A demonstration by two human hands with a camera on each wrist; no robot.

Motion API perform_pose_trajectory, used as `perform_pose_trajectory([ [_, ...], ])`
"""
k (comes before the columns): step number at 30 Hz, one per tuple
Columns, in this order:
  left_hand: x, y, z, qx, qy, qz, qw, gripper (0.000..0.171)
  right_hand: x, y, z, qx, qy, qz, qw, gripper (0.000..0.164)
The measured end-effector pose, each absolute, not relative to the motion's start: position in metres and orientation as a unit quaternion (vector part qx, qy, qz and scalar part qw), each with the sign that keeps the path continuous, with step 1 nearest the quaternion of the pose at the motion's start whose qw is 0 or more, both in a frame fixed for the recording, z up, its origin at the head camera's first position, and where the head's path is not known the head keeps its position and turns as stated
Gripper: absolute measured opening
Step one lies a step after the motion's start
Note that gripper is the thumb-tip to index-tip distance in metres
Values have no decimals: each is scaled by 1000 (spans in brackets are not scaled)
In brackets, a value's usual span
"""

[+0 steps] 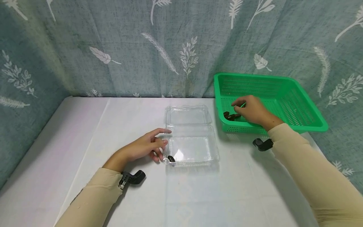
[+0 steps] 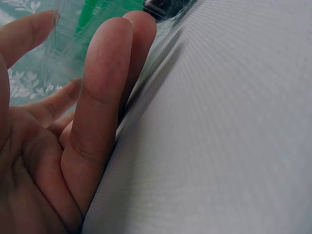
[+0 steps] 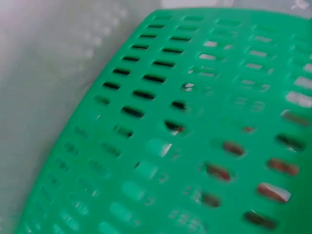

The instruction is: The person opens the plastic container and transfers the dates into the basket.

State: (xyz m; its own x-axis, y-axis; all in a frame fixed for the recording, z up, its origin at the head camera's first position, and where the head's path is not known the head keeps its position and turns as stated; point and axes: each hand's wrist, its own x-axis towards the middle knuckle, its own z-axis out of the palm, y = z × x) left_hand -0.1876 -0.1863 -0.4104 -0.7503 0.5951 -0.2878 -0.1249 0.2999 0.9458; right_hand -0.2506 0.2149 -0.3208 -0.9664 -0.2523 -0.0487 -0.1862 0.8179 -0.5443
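Note:
A clear plastic clamshell box [image 1: 193,148] lies open on the table, its lid [image 1: 187,116] folded back. One small, glossy, dark brown oval piece [image 1: 171,158] sits in its front left corner, and shows dark in the left wrist view [image 2: 163,9]. My left hand [image 1: 147,145] is at the box's left side, fingers loosely spread against or close to the wall. Inside the green basket [image 1: 283,127], my right hand [image 1: 252,110] bends its fingers above a few similar dark pieces [image 1: 232,117]. Whether a piece is between its fingertips is unclear; the basket wall hides them in the right wrist view.
The slotted basket wall [image 3: 161,112] rises between the right wrist and the dark pieces. A white cloth [image 1: 193,195] covers the table. Behind it hangs a leaf-patterned curtain [image 1: 127,78], close to the basket's back rim.

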Motion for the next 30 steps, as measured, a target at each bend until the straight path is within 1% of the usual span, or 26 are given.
perform_pose_trajectory([
  [3,-188,-186,-409,159,744,567,315,56,-243,210,-317,-135,949,-284,-3,29],
  [6,-189,-185,-409,159,745,566,315,56,-234,201,-312,-149,944,-289,-50,27],
  [10,-189,-186,-410,159,743,569,316,55,-222,184,-308,-172,932,-305,-92,24],
  [13,-189,-186,-411,159,741,570,317,56,-214,171,-308,-206,916,-326,-110,22],
  [18,-189,-186,-411,159,739,572,319,56,-201,153,-310,-252,896,-351,-106,19],
  [25,-189,-187,-412,161,737,572,321,56,-187,129,-313,-289,880,-372,-65,18],
  [30,-189,-187,-412,161,740,569,320,56,-180,111,-323,-306,869,-388,-27,17],
])
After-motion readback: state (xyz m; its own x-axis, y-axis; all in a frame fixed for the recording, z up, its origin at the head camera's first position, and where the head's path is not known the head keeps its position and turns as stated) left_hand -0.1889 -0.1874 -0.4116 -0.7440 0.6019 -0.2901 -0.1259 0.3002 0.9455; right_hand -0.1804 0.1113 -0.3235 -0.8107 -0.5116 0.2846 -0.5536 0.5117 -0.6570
